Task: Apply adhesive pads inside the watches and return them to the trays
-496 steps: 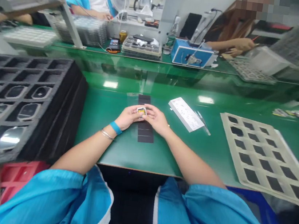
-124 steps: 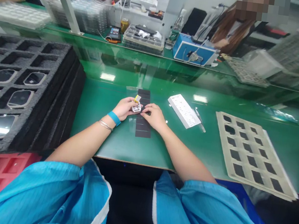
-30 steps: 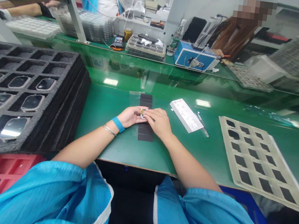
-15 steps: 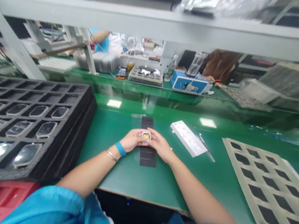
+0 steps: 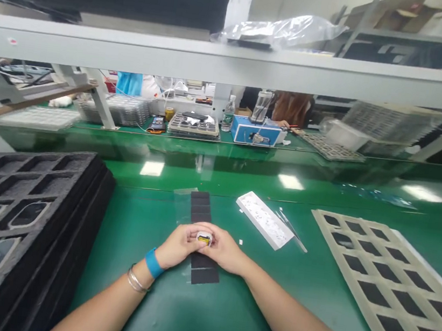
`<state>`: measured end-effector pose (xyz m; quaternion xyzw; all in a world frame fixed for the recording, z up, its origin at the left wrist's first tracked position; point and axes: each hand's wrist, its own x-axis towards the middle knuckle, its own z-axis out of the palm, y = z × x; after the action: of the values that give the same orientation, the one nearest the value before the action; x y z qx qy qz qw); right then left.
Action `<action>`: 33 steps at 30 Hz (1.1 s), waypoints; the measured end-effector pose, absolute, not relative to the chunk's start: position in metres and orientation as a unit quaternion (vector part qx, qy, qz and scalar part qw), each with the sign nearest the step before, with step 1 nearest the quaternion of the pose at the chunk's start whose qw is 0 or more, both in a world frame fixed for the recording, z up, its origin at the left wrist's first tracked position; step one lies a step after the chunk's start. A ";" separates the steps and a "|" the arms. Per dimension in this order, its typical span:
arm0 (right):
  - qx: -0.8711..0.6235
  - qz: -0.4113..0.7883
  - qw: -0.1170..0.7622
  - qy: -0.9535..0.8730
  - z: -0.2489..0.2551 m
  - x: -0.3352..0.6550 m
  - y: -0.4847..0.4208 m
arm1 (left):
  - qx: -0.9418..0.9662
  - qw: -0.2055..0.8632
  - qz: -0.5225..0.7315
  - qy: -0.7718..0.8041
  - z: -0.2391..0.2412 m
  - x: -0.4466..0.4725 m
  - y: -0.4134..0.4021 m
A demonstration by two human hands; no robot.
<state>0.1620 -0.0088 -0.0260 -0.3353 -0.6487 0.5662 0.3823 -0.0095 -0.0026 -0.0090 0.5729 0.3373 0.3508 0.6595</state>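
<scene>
The left hand [image 5: 178,247] and right hand [image 5: 226,251] curl together, both gripping a small white-and-yellow component [image 5: 204,238] between them, above a dark strip [image 5: 202,269] on the green bench [image 5: 133,306]. The component looks light and stiff, but probably fragile, and its small size makes it easy to drop. It seems best taken by its edges, with gentle fingertip pressure, not squeezed across its face.

My cupped left hand [image 5: 180,246] and right hand [image 5: 226,250] hide most of the small white-and-yellow part [image 5: 204,238], and the black foam tray [image 5: 52,252] runs off the left edge.
</scene>
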 end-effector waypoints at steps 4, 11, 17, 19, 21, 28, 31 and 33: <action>-0.358 0.546 0.379 -0.656 -0.026 0.162 -0.013 | 0.599 0.643 0.336 0.339 -0.004 -0.010 -0.004; -0.375 0.523 0.370 -0.671 -0.022 0.163 -0.015 | 0.592 0.648 0.316 0.361 -0.005 -0.011 -0.005; -0.381 0.525 0.346 -0.678 -0.010 0.165 -0.015 | 0.597 0.640 0.307 0.374 -0.006 -0.012 -0.006; -0.381 0.531 0.344 -0.675 -0.008 0.165 -0.015 | 0.600 0.636 0.305 0.376 -0.007 -0.012 -0.006; -0.378 0.535 0.344 -0.672 -0.008 0.164 -0.015 | 0.600 0.639 0.299 0.377 -0.009 -0.013 -0.005; -0.385 0.509 0.357 -0.682 -0.016 0.164 -0.015 | 0.600 0.646 0.288 0.373 -0.009 -0.015 -0.001; -0.390 0.475 0.361 -0.702 -0.020 0.163 -0.012 | 0.616 0.629 0.300 0.367 -0.007 -0.016 0.003; -0.390 0.451 0.366 -0.715 -0.023 0.162 -0.010 | 0.627 0.617 0.304 0.366 -0.006 -0.016 0.006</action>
<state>0.1617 -0.0100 -0.0226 -0.3903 -0.7147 0.4508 0.3655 -0.0160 0.0055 -0.0064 0.6267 0.3664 0.3044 0.6167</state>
